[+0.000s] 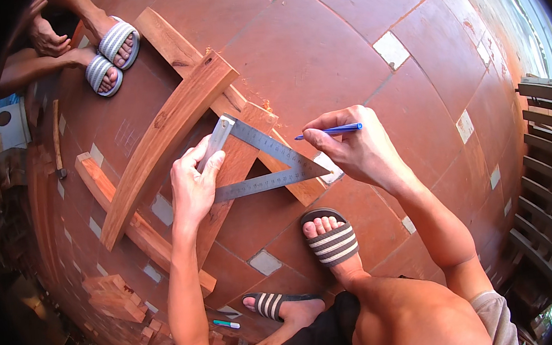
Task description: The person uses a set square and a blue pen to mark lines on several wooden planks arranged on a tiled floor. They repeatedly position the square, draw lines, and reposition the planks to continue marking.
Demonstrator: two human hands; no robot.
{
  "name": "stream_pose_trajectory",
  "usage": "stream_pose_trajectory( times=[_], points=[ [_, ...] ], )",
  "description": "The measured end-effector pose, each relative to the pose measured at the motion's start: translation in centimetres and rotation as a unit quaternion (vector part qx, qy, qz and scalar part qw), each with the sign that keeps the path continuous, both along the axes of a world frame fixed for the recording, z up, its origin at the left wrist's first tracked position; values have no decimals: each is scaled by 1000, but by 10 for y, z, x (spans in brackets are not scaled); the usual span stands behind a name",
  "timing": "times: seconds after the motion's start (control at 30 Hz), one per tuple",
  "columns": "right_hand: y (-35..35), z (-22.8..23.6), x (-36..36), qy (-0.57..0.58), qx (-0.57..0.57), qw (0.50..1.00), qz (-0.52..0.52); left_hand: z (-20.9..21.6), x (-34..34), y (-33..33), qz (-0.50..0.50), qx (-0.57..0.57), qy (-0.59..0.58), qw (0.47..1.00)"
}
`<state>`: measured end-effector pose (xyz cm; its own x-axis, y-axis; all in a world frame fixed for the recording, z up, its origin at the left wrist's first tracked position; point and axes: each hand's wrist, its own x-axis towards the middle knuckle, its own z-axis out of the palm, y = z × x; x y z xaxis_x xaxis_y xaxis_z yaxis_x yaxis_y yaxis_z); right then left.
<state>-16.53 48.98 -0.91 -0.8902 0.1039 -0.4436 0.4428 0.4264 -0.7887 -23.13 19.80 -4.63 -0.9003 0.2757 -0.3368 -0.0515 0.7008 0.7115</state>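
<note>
My left hand (pixel 191 185) grips the thick pale stock of a metal triangular square (pixel 251 186). The square's marked arms lie over a flat wooden board (pixel 214 224) and meet in a point toward the right. In my right hand (pixel 368 149) is a blue pen (pixel 345 129), pinched between thumb and fingers, its tip facing left and apart from the square's upper arm. Close to my left hand, a curved wooden beam (pixel 164 134) rests across other timbers. A longer wooden piece (pixel 168 43) runs beneath the beam and the board.
Another timber (pixel 148 233) lies under the curved beam's near end. A hammer (pixel 58 141), wood offcuts (pixel 114 299) and a green-and-white pen-like object (pixel 226 323) are on the tiled floor. Another person's sandalled feet (pixel 117 45) are at the far left. Wooden slats (pixel 551 170) stand at right.
</note>
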Motion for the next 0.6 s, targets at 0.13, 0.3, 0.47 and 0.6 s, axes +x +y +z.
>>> stream_pose_trajectory(
  times=[0.13,0.3,0.47,0.6],
  points=[
    [8,-4,2,-13,7,1000,-16,2,-3,7,0,-10,-5,1000],
    [10,-11,3,-14,3,1000,-18,0,-3,6,0,-4,-6,1000],
    [9,-7,-5,-6,-13,1000,-14,1,-3,6,-4,5,-4,1000],
    [3,1,-20,9,-39,999,-7,-4,-2,6,4,16,28,999]
  ],
)
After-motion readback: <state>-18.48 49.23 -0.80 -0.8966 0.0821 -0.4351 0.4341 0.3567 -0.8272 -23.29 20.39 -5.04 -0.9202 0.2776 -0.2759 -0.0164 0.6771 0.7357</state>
